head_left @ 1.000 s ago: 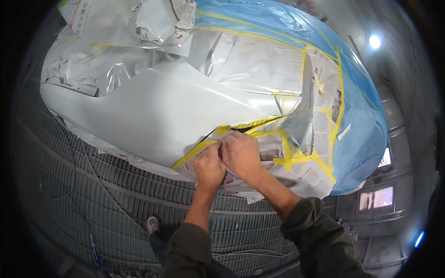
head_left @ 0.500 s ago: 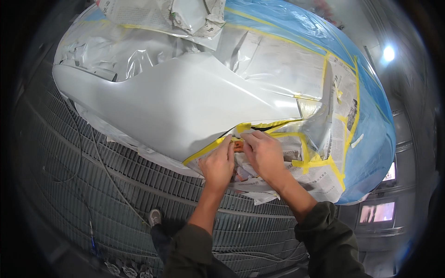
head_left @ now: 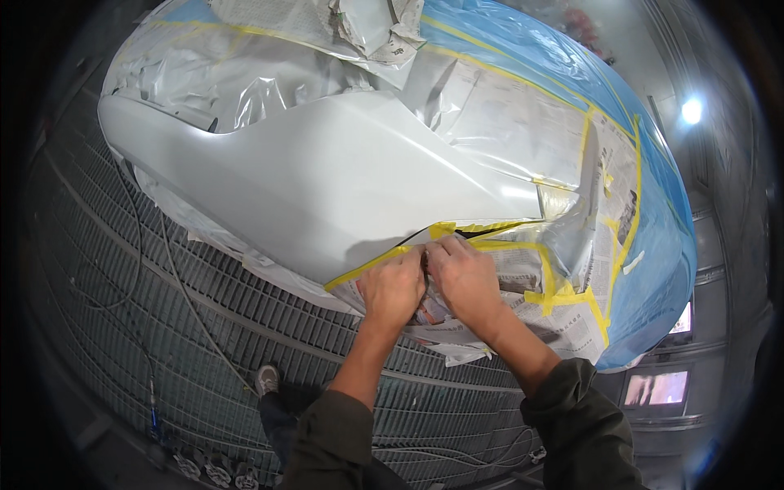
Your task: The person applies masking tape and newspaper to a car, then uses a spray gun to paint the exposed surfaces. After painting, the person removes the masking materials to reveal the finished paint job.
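Observation:
A pale, smooth car fender panel (head_left: 269, 175) lies in front of me, edged by yellow masking tape (head_left: 359, 269). Below that edge hangs newspaper masking (head_left: 563, 327). My left hand (head_left: 394, 286) is closed, fingers curled into the newspaper just under the tape line. Right beside it my right hand (head_left: 464, 278) is closed too, fingertips bent down on the taped paper edge. The knuckles of both hands nearly touch, and the pinched bit between them is mostly hidden. A dark gap (head_left: 490, 230) runs along the panel edge past my right hand.
Blue plastic film (head_left: 653, 286) wraps the right and far side of the body. Clear film (head_left: 261, 98) and crumpled newspaper (head_left: 380, 33) cover the far side. Hoses (head_left: 192, 302) cross the slatted floor grating (head_left: 269, 335). My shoe (head_left: 267, 380) stands on it. A lamp (head_left: 692, 111) shines at right.
My hands have drawn closer together, fingers curling further in. The orange patch seen between them before is now covered. The whole view has shifted slightly.

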The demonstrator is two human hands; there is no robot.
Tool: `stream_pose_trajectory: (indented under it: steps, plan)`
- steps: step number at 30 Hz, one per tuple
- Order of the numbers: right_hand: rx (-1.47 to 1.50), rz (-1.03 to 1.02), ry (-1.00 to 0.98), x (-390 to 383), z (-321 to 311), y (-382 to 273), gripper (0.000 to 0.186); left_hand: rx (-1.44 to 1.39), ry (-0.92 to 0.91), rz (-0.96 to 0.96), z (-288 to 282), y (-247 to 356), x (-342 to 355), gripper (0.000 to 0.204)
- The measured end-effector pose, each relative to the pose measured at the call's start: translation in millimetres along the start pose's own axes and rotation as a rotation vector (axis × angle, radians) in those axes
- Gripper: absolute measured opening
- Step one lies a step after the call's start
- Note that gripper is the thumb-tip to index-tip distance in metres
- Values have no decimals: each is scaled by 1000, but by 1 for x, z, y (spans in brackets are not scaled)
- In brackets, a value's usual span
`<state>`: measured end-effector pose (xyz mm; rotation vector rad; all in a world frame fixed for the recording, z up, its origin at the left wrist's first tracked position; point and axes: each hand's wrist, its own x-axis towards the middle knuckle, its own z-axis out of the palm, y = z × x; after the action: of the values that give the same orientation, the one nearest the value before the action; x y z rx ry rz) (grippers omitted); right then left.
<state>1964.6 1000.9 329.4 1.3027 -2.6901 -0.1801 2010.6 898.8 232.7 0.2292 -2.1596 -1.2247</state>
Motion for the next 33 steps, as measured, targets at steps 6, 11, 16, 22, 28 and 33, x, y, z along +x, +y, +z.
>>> stream_pose_trajectory:
  steps: [6, 11, 16, 22, 28, 33]
  plan:
    - [77, 36, 11, 3, 2, 0, 10, 7, -21, -25, 7, -1, -4, 19]
    - [227, 148, 74, 5, 12, 1, 12, -34, 73, -5, 18, 1, -9, 20]
    - [246, 225, 67, 4, 15, 2, 15, -35, 141, 22, 24, 3, -13, 23]
    - [279, 276, 13, 6, 14, 8, 16, -75, 223, 61, 31, -1, -22, 22]
    - [332, 175, -66, 6, -6, 10, 13, -75, 281, 25, 26, -2, -33, 11]
    - [365, 94, -145, 2, -17, 15, 13, -51, 236, -15, 15, 8, -31, 7]
